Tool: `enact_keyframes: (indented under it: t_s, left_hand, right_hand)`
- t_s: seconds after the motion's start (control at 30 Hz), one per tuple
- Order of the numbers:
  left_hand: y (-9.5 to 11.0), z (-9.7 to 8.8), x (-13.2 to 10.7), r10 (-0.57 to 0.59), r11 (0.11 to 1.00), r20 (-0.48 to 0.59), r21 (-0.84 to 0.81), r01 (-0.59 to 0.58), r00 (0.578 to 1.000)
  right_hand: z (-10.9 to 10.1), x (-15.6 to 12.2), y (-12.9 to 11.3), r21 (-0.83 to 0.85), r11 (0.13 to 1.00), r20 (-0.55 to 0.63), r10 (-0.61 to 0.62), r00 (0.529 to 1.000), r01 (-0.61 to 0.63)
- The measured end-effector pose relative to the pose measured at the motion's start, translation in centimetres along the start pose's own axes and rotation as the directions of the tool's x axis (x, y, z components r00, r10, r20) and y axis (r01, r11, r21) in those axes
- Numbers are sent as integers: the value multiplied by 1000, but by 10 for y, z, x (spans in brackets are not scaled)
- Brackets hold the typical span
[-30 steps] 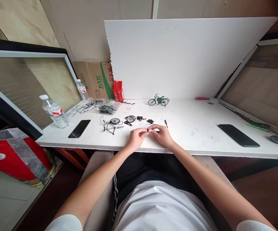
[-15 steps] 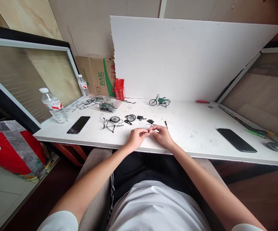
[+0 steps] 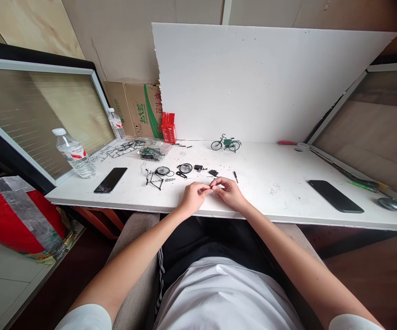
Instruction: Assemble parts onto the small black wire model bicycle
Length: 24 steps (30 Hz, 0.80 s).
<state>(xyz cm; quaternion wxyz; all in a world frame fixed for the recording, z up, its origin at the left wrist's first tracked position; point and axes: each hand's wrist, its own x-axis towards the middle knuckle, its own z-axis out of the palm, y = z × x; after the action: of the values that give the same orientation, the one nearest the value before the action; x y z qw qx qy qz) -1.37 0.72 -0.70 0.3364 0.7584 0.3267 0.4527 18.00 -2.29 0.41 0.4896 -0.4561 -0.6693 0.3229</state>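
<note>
My left hand (image 3: 195,196) and my right hand (image 3: 228,192) meet fingertip to fingertip just above the table's front edge. Both are closed in a pinch; whatever sits between the fingers is too small and too covered to name. Beyond them lie black model bicycle parts: a frame with a wheel (image 3: 154,179), a loose spoked wheel (image 3: 185,168), a small chain-guard-like piece (image 3: 181,174), a dark block (image 3: 198,167) and a flat dark piece (image 3: 213,173). Right of these is a thin black stick-like part (image 3: 235,176). A green model bicycle (image 3: 225,144) stands upright farther back.
A phone (image 3: 111,180) lies left, another dark phone-like slab (image 3: 335,196) right, near a mouse (image 3: 390,204). Water bottles (image 3: 74,153), a bag of green parts (image 3: 152,152), black part frames (image 3: 126,147) and a red box (image 3: 168,128) stand or lie at back left. A white board (image 3: 270,82) leans behind.
The view has shifted slightly, moving the table's things a little to the left in the picture. My hands stay pinched together in nearly the same place.
</note>
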Motion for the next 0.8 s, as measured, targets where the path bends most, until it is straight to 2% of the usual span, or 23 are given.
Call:
enact_keyframes:
  t_s: [0.2,0.33,0.43,0.5,0.57,0.67,0.73,0.8]
  left_hand:
    - [3,0,-1,62,997,15,49,-62,998]
    - [2,0,-1,38,999,14,35,-39,999]
    - [1,0,0,-12,1000,-6,-5,12,1000]
    - [0,0,0,-35,999,-14,-18,34,999]
    - [-1,0,0,-42,999,-17,-23,42,999]
    - [-1,-1,-1,-38,999,-23,-32,38,999]
    - [-1,-1,-1,-41,998,-20,-42,40,999]
    - [-1,-1,-1,-54,997,-14,-61,54,998]
  right_hand:
    - [2,-1,-6,-35,999,20,-39,999,40]
    - [2,-1,-3,-30,999,11,-19,1000,20]
    - [-6,0,-4,-54,999,24,-3,1000,4]
    - [-18,2,-4,-154,988,13,-6,1000,8]
    - [-35,4,-1,-348,937,-70,-44,997,17]
    - [-59,6,12,-675,737,-143,-143,979,9]
    - [-71,7,24,-776,627,-161,-96,982,-66]
    - [-77,7,34,-807,583,-150,-42,988,-98]
